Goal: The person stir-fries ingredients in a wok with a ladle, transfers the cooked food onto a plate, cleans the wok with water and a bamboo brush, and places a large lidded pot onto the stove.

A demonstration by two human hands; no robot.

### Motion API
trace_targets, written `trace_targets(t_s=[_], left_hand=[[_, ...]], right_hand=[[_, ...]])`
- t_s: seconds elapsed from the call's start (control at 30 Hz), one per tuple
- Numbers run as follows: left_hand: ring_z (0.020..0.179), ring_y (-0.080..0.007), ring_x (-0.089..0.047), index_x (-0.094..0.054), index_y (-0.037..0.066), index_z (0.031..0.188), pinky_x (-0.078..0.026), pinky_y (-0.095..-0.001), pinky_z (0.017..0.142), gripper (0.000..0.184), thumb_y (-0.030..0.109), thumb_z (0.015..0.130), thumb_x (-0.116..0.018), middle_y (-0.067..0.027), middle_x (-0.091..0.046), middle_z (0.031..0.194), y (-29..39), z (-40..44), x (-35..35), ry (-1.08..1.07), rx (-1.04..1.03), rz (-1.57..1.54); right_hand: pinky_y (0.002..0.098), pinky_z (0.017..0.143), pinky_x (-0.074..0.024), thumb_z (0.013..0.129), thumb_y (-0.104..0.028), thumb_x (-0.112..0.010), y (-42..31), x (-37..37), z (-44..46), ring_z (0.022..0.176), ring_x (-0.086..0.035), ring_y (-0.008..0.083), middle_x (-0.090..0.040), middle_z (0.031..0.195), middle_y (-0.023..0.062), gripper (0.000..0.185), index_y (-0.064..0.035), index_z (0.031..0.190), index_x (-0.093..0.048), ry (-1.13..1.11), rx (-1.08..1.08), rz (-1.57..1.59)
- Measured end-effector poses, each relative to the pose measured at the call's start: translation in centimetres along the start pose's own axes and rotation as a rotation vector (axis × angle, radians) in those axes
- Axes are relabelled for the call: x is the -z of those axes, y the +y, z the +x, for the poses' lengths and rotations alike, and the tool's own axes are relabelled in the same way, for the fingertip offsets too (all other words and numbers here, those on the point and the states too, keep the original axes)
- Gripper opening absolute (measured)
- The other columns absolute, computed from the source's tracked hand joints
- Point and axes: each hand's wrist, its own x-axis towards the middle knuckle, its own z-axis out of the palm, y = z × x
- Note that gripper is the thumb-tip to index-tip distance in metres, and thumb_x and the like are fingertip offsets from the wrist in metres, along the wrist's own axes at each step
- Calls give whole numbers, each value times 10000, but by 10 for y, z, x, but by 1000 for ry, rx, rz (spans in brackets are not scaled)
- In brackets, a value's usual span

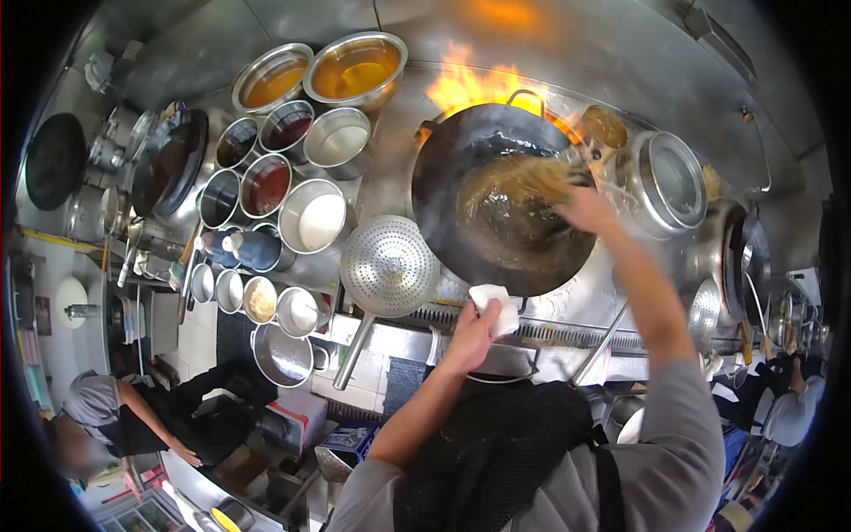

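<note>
A large black wok [440,191] sits over the burner, with brown, shiny liquid in its bowl and steam rising. My right hand [588,213] is closed around a straw-coloured wok brush [523,182] inside the wok; both are smeared by motion. The brush bristles reach into the liquid. At the near rim, my left hand [474,337] grips a folded white cloth [498,310] against the wok's edge. Whether a handle lies under the cloth is hidden. Left of the wok rests a perforated metal strainer [390,264], its handle pointing toward me.
Tall flames [474,84] burn behind the wok. Metal pots of sauces and a white pot [321,222] crowd the left, below two bowls of amber liquid [355,71]. A steel pot [674,177] stands right. Another person [133,412] is at lower left.
</note>
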Motion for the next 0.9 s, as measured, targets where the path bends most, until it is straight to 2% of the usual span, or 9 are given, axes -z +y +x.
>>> trace_targets(t_s=[0.2,0.23,0.33,0.4,0.5,0.63,0.7,0.8,0.9], left_hand=[[1150,-209,-680,-537,34,1391,-590,-413,949,340,220,1110,-580,-90,-665,1287,3,-1,-6,45,-29,2],[1150,-209,-680,-537,34,1391,-590,-413,949,340,220,1110,-580,-90,-665,1287,3,0,-4,49,-25,7],[1142,-199,-678,-536,34,1392,-586,-400,957,341,219,1110,-583,-82,-668,1276,-1,5,-2,93,-9,38],[1137,-197,-679,-536,30,1396,-582,-392,962,346,219,1110,-583,-82,-670,1269,-2,5,-1,94,-18,39],[1126,-193,-681,-534,20,1405,-575,-378,967,361,223,1110,-583,-83,-673,1260,-7,10,3,81,-39,37],[1080,-184,-692,-556,-3,1379,-583,-361,935,366,221,1096,-614,-97,-685,1237,-2,6,-2,40,-87,7],[1083,-181,-685,-550,2,1388,-578,-365,941,364,231,1108,-589,-84,-680,1241,2,1,-10,51,-84,19],[1085,-177,-679,-547,6,1391,-574,-363,942,356,237,1121,-559,-69,-675,1245,2,2,-9,62,-58,48],[1088,-176,-682,-551,5,1377,-578,-354,925,336,226,1125,-549,-74,-675,1255,1,4,-5,80,-29,58]], right_hand=[[567,894,-593,946,-376,-715,-102,-29,-81,1038,-720,490,-674,1167,311,628,-149,1490,-498,-133,-145,-28],[575,878,-595,941,-324,-718,-70,-35,-91,1035,-728,472,-654,1171,282,737,-168,1578,-382,-205,-166,-164],[531,875,-600,954,-300,-693,13,-38,-51,1016,-739,431,-670,1126,254,712,-183,1593,-402,13,-238,-237],[505,892,-598,955,-330,-702,-32,-11,2,1047,-741,398,-723,1107,253,670,-158,1558,-464,-21,-223,3],[360,424,-548,954,-318,-716,-111,-36,32,552,-701,224,-700,745,131,728,-93,1597,-459,-33,-319,918],[308,398,-489,979,-345,-747,-160,-59,-10,482,-614,155,-578,639,35,847,-86,1663,-319,-250,-183,1230],[329,457,-527,968,-382,-752,-144,-53,-45,493,-641,174,-706,783,130,810,-89,1635,-396,-393,-80,1213],[396,755,-597,934,-447,-758,-71,-5,-97,767,-757,273,-732,1212,243,744,-82,1544,-540,-467,158,607],[446,913,-590,921,-445,-759,3,24,-95,991,-766,327,-721,1279,249,669,-57,1450,-629,-496,-7,279]])
